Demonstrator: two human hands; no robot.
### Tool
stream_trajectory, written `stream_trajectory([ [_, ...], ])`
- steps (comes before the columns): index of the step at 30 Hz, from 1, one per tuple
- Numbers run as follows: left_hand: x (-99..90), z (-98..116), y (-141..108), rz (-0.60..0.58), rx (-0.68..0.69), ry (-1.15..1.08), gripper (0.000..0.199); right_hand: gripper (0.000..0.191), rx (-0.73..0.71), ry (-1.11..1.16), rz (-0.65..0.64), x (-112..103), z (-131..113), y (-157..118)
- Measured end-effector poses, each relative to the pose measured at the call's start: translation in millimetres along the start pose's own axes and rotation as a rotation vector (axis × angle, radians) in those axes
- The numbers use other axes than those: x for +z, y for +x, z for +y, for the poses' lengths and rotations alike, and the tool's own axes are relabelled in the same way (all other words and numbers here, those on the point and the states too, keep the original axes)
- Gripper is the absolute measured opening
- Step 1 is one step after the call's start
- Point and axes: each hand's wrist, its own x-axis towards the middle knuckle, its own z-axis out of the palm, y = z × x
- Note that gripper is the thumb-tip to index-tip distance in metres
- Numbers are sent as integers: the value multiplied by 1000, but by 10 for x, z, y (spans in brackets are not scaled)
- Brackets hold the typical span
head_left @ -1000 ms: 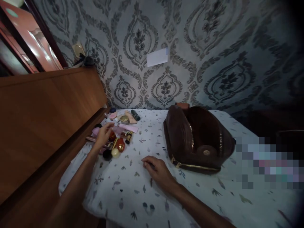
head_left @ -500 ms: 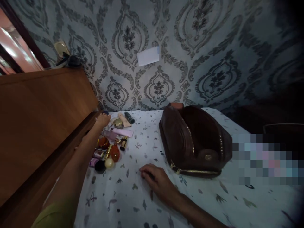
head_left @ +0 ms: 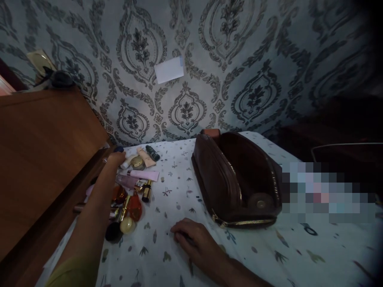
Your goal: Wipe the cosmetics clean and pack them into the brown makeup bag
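The cloth-covered surface (head_left: 176, 189) fills the lower frame, with the open brown handbag (head_left: 215, 175) right of centre. The left forearm (head_left: 89, 215) stretches over the cosmetics at left; if it dips or sweeps back, it could knock them toward the surface's left edge. The right hand (head_left: 197, 241) rests at lower centre, its grip half open, nothing visible in it. The left hand (head_left: 115, 160) is beside the dark blue lid (head_left: 119, 149); its fingertips are hidden, so I cannot tell its grip. Near the forearm lie the pink tube (head_left: 146, 175), the amber bottle (head_left: 135, 207) and the round cream cap (head_left: 127, 225), whose shape could let it roll if bumped.
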Motion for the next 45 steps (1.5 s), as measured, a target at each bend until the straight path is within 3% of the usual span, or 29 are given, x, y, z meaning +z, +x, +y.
stream_trajectory([
  [5,-385,105,-208,172,14,-7,45,22,11,-5,-20,-22,-42,13],
  [8,-623,176,-481,299,75,-70,59,22,-7,15,-9,-23,-48,19],
  [10,-677,248,-707,341,125,-126,66,22,-19,18,-9,-18,-44,21],
  [12,-627,352,-944,361,211,-316,72,21,-26,25,-2,-14,-49,18],
  [17,-257,746,-1552,283,480,-1122,71,20,16,190,37,-22,-101,7],
  [24,180,1309,-2206,67,544,-1658,78,48,177,866,162,-4,18,148],
  [28,356,1471,-2322,9,629,-1751,83,53,207,1104,158,-20,68,194],
  [34,527,1533,-2368,16,620,-1758,88,41,221,1114,71,-78,51,192],
  [45,535,1531,-2452,-43,593,-1759,88,37,231,1116,105,-44,127,216],
])
